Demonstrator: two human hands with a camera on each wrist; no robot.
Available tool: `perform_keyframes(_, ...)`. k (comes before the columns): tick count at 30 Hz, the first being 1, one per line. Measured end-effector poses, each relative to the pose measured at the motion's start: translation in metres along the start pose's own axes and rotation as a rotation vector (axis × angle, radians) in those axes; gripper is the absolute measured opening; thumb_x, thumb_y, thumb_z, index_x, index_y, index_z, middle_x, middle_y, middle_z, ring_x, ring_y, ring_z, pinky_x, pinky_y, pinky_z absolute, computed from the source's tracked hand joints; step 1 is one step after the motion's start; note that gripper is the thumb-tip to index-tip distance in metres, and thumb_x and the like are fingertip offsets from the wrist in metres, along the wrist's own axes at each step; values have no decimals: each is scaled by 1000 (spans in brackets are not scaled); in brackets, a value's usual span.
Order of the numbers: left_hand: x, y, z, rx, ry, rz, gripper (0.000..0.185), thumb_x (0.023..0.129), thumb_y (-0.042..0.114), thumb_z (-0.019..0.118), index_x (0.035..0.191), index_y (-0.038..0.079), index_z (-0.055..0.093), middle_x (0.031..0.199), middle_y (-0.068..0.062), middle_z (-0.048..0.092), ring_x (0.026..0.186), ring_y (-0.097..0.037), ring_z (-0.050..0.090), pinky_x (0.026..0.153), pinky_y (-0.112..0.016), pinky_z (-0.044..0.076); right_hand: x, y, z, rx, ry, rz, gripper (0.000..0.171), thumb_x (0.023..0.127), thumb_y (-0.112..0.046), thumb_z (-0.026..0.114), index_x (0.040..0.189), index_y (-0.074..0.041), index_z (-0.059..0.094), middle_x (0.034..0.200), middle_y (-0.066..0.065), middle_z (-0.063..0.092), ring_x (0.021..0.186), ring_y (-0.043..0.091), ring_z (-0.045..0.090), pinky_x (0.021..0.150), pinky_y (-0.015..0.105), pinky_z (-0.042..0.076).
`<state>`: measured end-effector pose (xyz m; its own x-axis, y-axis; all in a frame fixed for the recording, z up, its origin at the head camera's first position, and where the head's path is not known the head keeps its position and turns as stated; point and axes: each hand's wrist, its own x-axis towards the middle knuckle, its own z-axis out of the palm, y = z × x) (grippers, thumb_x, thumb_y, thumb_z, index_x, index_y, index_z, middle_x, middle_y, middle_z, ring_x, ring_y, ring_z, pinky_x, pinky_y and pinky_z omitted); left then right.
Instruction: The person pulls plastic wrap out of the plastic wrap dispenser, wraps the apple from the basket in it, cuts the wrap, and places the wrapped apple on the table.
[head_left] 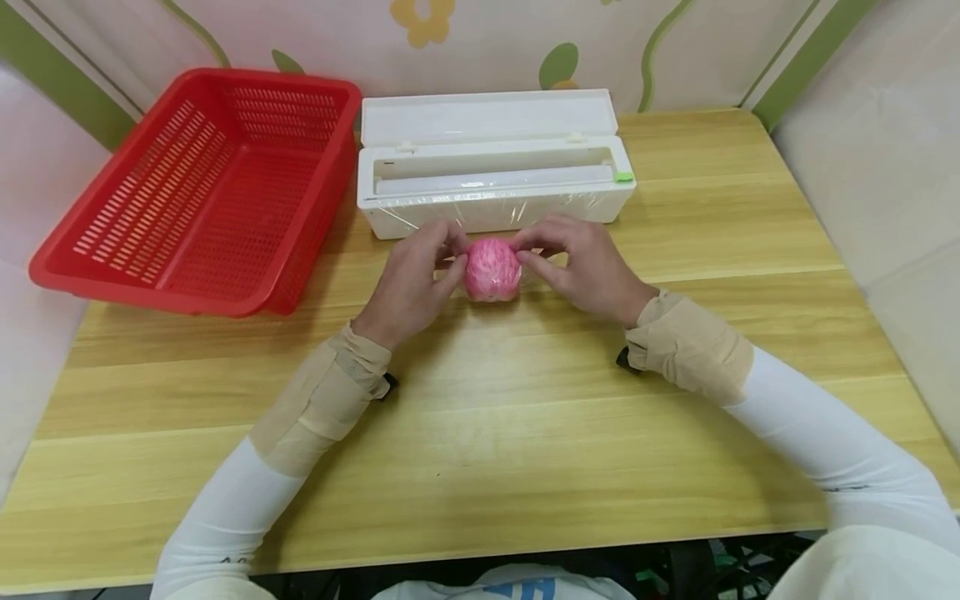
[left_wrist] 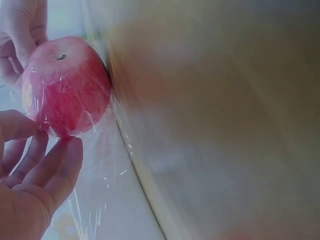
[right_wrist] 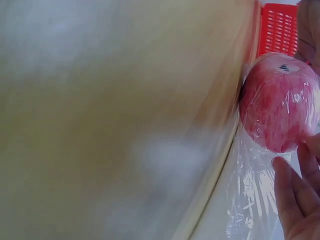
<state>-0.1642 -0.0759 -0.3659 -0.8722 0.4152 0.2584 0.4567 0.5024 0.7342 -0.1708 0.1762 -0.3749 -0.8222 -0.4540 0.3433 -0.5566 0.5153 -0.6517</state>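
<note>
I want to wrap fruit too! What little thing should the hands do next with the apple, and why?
Probably press the loose film down against the apple. The cling film already covers it, but a slack sheet trails off toward the white dispenser box. The left hand and right hand pinch film at each side, so smoothing it seems the likely next step.

This looks like a home corner, perhaps a dining nook or a child's room. A light wood-grain tabletop stands against wallpaper printed with green stems and yellow flowers. On it sit a red plastic basket and a white cling-film dispenser, ordinary household things. Pale padded surfaces flank the sides, too blurred to name.
</note>
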Motion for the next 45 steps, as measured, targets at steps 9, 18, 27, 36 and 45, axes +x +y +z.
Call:
perform_keyframes(9, -2, -3, -1, 67, 74, 29, 4, 99, 4, 71, 103, 3, 70, 108, -13, 77, 110, -28, 73, 101, -46, 58, -8, -5, -1, -189, 9, -132, 28, 95, -9, 78, 122, -2, 75, 117, 13, 80, 107, 30, 77, 96, 46, 62)
perform_keyframes(18, -10, -1, -10, 140, -69, 83, 37, 86, -2, 76, 119, 1, 59, 119, -15, 73, 95, -29, 66, 94, -41, 58, -15, -13, -6, -273, -82, -102, 50, 93, -17, 81, 140, -8, 64, 137, 15, 72, 123, 36, 72, 104, 51, 58)
perform_keyframes(27, -6, 1, -9, 322, -182, 96, 56, 89, 4, 76, 138, -2, 50, 130, -18, 62, 116, -32, 63, 105, -44, 55, -10, -15, -4, -318, -225, -8, 85, 91, -27, 85, 160, -8, 39, 158, 16, 50, 144, 34, 52, 120, 56, 43)
perform_keyframes(36, 10, 1, 5, 493, -101, 202, 47, 85, -2, 76, 125, -1, 50, 144, -27, 53, 121, -40, 63, 107, -49, 55, 1, -20, 14, -564, -167, 3, 90, 88, -36, 87, 155, -2, 40, 155, 19, 50, 144, 35, 50, 114, 56, 46)
perform_keyframes(45, 18, 6, 20, 544, -30, 120, 35, 95, 3, 74, 121, 1, 51, 124, -25, 57, 113, -39, 60, 106, -46, 54, 10, -26, 28, -703, -100, 30, 85, 86, -37, 89, 146, 4, 46, 140, 22, 58, 123, 35, 61, 89, 47, 54)
